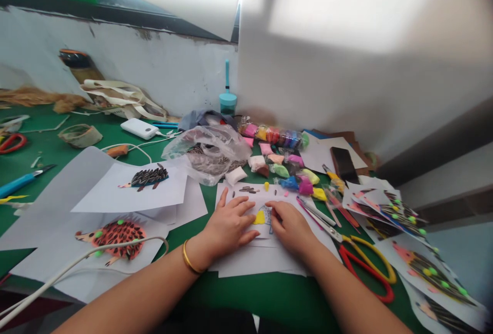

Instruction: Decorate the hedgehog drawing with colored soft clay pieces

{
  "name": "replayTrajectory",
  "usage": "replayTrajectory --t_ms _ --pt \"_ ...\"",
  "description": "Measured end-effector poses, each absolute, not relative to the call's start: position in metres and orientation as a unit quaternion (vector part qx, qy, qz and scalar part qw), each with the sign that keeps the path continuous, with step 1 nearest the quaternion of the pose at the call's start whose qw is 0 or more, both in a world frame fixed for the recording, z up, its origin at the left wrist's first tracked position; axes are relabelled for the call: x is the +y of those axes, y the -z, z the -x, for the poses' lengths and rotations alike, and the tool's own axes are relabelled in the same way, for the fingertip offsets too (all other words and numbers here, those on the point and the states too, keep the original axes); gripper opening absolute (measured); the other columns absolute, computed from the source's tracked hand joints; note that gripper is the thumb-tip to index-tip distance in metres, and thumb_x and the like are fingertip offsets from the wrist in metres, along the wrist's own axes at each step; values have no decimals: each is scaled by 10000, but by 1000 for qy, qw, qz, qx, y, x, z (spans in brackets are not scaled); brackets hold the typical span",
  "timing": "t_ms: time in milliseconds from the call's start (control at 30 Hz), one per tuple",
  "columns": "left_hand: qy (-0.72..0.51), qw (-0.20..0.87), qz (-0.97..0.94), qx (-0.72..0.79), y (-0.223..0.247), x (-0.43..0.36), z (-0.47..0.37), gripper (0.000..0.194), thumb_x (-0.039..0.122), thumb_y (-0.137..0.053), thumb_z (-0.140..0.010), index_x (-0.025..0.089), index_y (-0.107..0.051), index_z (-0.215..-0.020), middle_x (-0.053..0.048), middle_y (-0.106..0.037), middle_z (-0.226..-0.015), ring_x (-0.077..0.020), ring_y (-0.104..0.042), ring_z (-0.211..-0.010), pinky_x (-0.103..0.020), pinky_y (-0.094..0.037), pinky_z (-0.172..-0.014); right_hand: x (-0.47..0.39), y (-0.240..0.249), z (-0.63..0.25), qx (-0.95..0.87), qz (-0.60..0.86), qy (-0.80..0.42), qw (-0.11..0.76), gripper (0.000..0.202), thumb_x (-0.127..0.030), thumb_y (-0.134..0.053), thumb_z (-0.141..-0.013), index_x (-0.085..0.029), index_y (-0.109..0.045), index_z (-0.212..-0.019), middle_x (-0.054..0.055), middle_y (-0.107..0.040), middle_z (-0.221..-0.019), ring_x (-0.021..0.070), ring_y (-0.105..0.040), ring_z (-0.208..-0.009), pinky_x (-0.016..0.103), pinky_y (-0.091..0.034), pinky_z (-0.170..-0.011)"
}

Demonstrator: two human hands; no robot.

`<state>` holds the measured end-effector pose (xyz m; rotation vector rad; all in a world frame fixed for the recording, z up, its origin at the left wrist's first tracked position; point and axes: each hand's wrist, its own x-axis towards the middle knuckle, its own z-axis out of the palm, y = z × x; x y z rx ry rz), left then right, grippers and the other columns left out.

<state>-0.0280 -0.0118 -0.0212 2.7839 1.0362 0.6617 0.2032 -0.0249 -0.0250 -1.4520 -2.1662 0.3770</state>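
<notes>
Head view: green surface (pixel 246 293), with containers listed first. One clear plastic bag (pixel 227 141), slack and crumpled, held dark seeds (pixel 198 158). One long clear pack (pixel 272 135), behind and to its right, held clay in a row of colours, pink through green. Small clear packets (pixel 296 160) of pink, white, green, blue and yellow clay lay loose in front of it. One blue cup (pixel 228 104) with an upright handle stood near the wall; its contents were too small to tell. One cloth bag (pixel 123 99) with pale straps lay at the back left.

Sheet of paper (pixel 246 264): at the near middle of the surface, under both hands, with a partly covered drawing, a yellow patch (pixel 260 217), a few seeds and a small yellow lump (pixel 266 186) toward its far edge.

Left hand (pixel 230 223): palm down on the sheet, fingers spread wide, tips beside the yellow patch; gold bracelet (pixel 186 256) at the wrist. Right hand (pixel 289 225): fingers curled inward over the drawing, just right of the patch; whether they pinched anything could not be made out. Scissors (pixel 339 235): lay to its right.
</notes>
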Motion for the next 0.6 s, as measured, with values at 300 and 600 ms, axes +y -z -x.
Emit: replayTrajectory --t_ms 300,600 --pt "-203 86 -917 332 22 -13 28 430 504 -611 -888 257 -637 -1239 -66 -634 -1330 -283 -509 -1316 -571 23 -1218 -26 27 -203 -796 531 -138 257 331 -126 -490 -864 -175 -623 -1163 83 -683 -992 229 -613 -945 398 -505 -872" --pt "-204 113 -909 345 23 -12 29 425 463 -642 -875 220 -644 -1224 -94 -646 -1306 -277 -535 -1291 -561 19 -1220 -29 8 -223 -864 417 -175 222 338 -145 -527 -891 -264 -719 -1141 66 -656 -1026 190 -602 -944 346 -493 -858"
